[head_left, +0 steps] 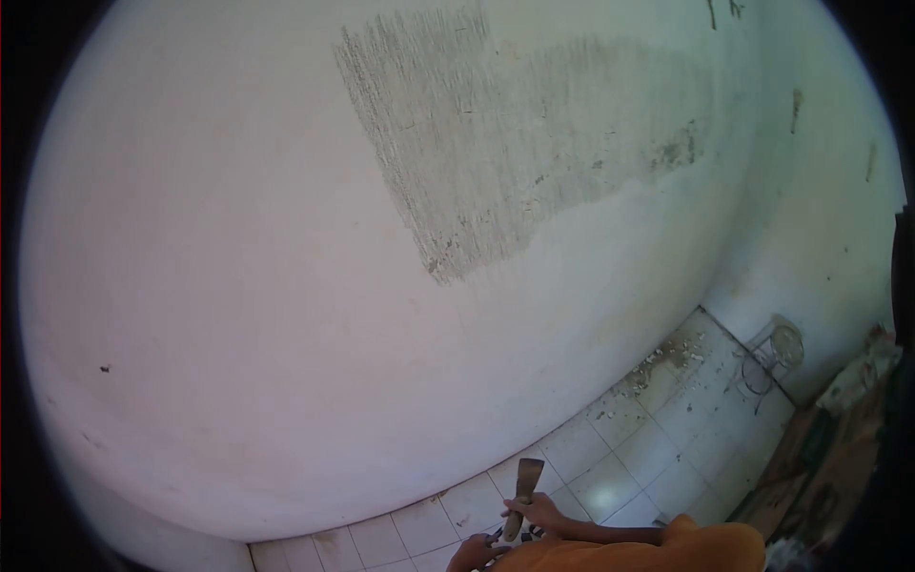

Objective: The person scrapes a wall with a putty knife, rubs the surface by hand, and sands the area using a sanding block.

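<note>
A scraper (523, 491) with a broad, worn metal blade points up from the bottom middle of the head view. My right hand (544, 513) is closed round its handle, with the forearm coming in from the right. Lower and to the left, my left hand (469, 553) has its fingers curled beside the handle's lower end; a small dark and pale thing shows at its fingertips, and I cannot tell what it is. In front of me rises a white wall (238, 286) with a large rough grey patch (496, 143) where the surface is scraped off.
Pale flakes and dust (662, 367) lie on the white floor tiles (610, 486) along the wall's foot. A round wire-like object (783, 345) stands by the right corner. Stacked brown boxes (824, 458) fill the lower right. My orange sleeve (715, 548) covers the bottom edge.
</note>
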Available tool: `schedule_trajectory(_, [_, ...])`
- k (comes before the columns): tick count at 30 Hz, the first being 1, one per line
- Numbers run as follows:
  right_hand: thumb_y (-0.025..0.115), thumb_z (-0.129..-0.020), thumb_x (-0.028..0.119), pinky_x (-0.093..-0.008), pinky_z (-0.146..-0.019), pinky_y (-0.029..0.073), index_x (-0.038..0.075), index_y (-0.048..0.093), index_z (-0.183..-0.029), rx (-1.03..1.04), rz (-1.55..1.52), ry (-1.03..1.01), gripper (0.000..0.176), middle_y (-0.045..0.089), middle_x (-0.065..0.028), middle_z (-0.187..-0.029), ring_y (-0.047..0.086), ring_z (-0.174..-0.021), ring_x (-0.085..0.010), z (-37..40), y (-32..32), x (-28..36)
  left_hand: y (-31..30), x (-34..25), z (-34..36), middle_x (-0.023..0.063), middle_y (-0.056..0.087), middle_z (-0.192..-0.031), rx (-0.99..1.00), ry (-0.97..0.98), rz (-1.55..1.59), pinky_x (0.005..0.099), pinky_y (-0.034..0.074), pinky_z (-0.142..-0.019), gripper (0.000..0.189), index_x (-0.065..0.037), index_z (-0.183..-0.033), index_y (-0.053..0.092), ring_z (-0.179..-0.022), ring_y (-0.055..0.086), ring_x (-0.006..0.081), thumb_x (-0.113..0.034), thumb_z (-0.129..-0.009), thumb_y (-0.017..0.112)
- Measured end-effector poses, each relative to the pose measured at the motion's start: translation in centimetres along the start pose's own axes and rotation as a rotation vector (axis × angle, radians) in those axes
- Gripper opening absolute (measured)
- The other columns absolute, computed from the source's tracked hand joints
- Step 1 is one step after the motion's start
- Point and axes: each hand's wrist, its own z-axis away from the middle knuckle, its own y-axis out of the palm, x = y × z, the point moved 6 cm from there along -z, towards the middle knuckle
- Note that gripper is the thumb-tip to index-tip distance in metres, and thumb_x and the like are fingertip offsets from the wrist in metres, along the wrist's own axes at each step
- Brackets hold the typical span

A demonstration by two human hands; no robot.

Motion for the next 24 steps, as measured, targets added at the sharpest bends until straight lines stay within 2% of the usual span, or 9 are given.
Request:
schedule_trajectory(1, [0.068, -0.084, 0.036, -0.0296, -0.060, 0.046, 0.002, 0.066, -0.089, 0.006, -0.079, -0.007, 0.035, 0.063, -0.0067, -0.074, 0.059, -0.068, -0.0140, 0.3, 0.1, 0.0, -0.1, 0.8, 0.1, 0.0181, 0.068, -0.099, -0.036, 0.089, -0.123, 0.0451, 0.048, -0.073, 0.074, -0.012, -0.130, 0.052, -0.082, 0.063, 0.0335, -0.061, -0.076, 0.064])
schedule_trajectory(2, [0.067, -0.085, 0.035, -0.0300, -0.059, 0.047, 0.002, 0.064, -0.087, 0.010, -0.158, -0.015, 0.033, 0.063, -0.0071, -0.073, 0.059, -0.068, -0.0144, 0.7, 0.2, 0.0, -1.5, 1.0, 0.5, 0.0174, 0.066, -0.099, 0.151, -0.042, -0.131, 0.0369, 0.051, -0.078, 0.052, 0.001, -0.113, 0.058, -0.091, 0.064, 0.0281, -0.043, -0.084, 0.061])
schedule_trajectory(5, [0.067, -0.085, 0.025, -0.0339, -0.058, 0.053, 0.001, 0.055, -0.088, -0.085, -0.491, 0.022, 0.027, 0.056, -0.0058, -0.066, 0.059, -0.064, -0.0157, 2.2, 1.1, -0.3, -6.1, 2.5, 2.0, 0.0196, 0.065, -0.097, 0.038, -0.021, 0.077, 0.0393, 0.050, -0.077, 0.046, -0.006, -0.107, 0.060, -0.090, 0.063, 0.0327, -0.044, -0.080, 0.063])
schedule_trajectory(7, [0.065, -0.085, 0.014, -0.0366, -0.057, 0.055, 0.001, 0.045, -0.100, -0.097, -0.417, 0.042, 0.028, 0.053, -0.0087, -0.076, 0.060, -0.068, -0.0192, 1.6, 1.4, -2.1, -10.8, 0.2, 4.5, 0.0206, 0.064, -0.096, 0.134, -0.228, 0.250, 0.0412, 0.048, -0.078, 0.039, -0.008, -0.102, 0.059, -0.090, 0.062, 0.0348, -0.041, -0.081, 0.063])
schedule_trajectory(8, [0.064, -0.085, 0.013, -0.0372, -0.057, 0.055, 0.001, 0.044, -0.102, -0.127, -0.431, 0.051, 0.029, 0.053, -0.0098, -0.079, 0.060, -0.069, -0.0198, 2.3, 1.7, -1.8, -12.2, 0.7, 4.0, 0.0218, 0.064, -0.095, 0.106, -0.153, 0.194, 0.0416, 0.047, -0.078, 0.038, -0.006, -0.103, 0.058, -0.090, 0.062, 0.0352, -0.038, -0.082, 0.062])
schedule_trajectory(11, [0.059, -0.085, 0.006, -0.0370, -0.054, 0.054, 0.001, 0.037, -0.115, -0.095, -0.585, 0.070, 0.038, 0.052, -0.0113, -0.088, 0.058, -0.068, -0.0201, 2.9, 2.8, -2.8, -16.7, -1.0, 4.4, 0.0123, 0.063, -0.078, 0.017, -0.049, 0.036, 0.0346, 0.049, -0.071, 0.038, -0.003, -0.105, 0.056, -0.073, 0.063, 0.0214, -0.035, -0.085, 0.060])
schedule_trajectory(17, [0.057, -0.086, 0.006, -0.0269, -0.046, 0.043, 0.005, 0.042, -0.120, -0.103, -0.737, 0.014, 0.037, 0.054, -0.0098, -0.097, 0.053, -0.067, -0.0163, 6.6, 5.2, -3.0, -23.0, -7.2, 6.5, 0.0154, 0.066, -0.080, 0.004, 0.087, -0.159, 0.0377, 0.049, -0.075, 0.035, -0.001, -0.099, 0.063, -0.080, 0.064, 0.0276, -0.032, -0.084, 0.060])
schedule_trajectory(20, [0.055, -0.089, 0.009, -0.0224, -0.044, 0.038, 0.008, 0.046, -0.121, -0.152, -0.861, -0.016, 0.034, 0.055, -0.0086, -0.103, 0.051, -0.067, -0.0141, 6.7, 6.0, -4.4, -25.7, -11.3, 7.9, 0.0152, 0.065, -0.078, 0.090, 0.134, -0.158, 0.0360, 0.048, -0.070, 0.033, -0.001, -0.096, 0.063, -0.075, 0.062, 0.0263, -0.032, -0.086, 0.058])
schedule_trajectory(24, [0.049, -0.092, 0.009, -0.0192, -0.043, 0.034, 0.011, 0.042, -0.132, -0.242, -0.869, -0.188, 0.040, 0.056, -0.0085, -0.107, 0.048, -0.065, -0.0109, 10.4, 6.3, 0.4, -27.6, -17.6, 9.3, 0.0154, 0.063, -0.072, 0.162, 0.265, -0.097, 0.0371, 0.043, -0.061, 0.030, -0.001, -0.096, 0.062, -0.065, 0.056, 0.0284, -0.030, -0.090, 0.056])
